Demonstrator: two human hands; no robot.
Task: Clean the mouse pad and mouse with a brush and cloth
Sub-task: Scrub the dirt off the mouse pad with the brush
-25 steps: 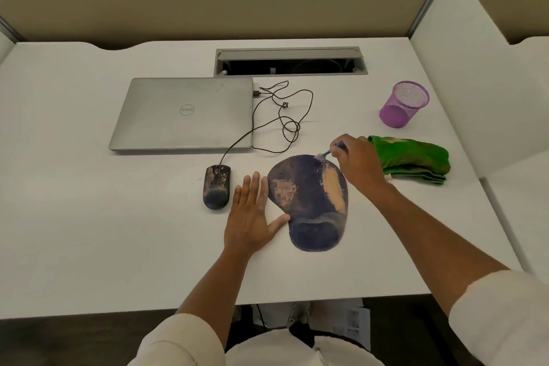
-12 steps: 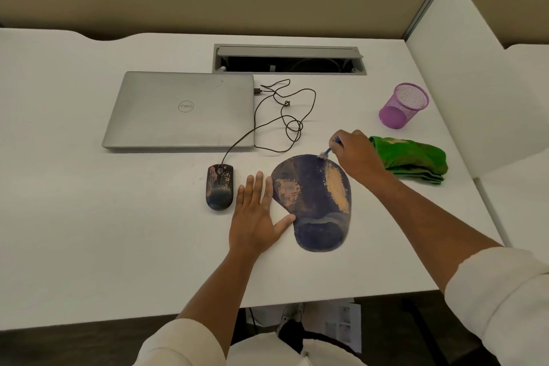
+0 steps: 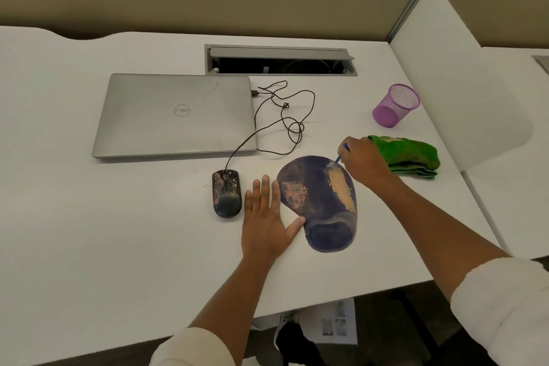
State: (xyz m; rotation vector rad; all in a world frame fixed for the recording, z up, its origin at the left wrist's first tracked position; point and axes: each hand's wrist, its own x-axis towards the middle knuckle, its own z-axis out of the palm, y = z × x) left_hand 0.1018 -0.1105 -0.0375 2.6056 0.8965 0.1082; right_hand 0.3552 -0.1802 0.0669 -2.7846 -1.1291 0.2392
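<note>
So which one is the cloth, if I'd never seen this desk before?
Start at the closed silver laptop on the white desk and look right, past the dark blue mouse pad. The cloth lies folded just behind the right hand, nearer than the purple mesh cup. It is the only soft, fuzzy green thing there, with brownish smudges on top.

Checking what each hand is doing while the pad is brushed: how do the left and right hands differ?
The left hand lies flat with fingers spread on the desk, its thumb at the mouse pad edge; the right hand is curled round a blue brush. The left holds nothing; the right works the brush at the pad's far edge. Both reach out from white sleeves.
</note>
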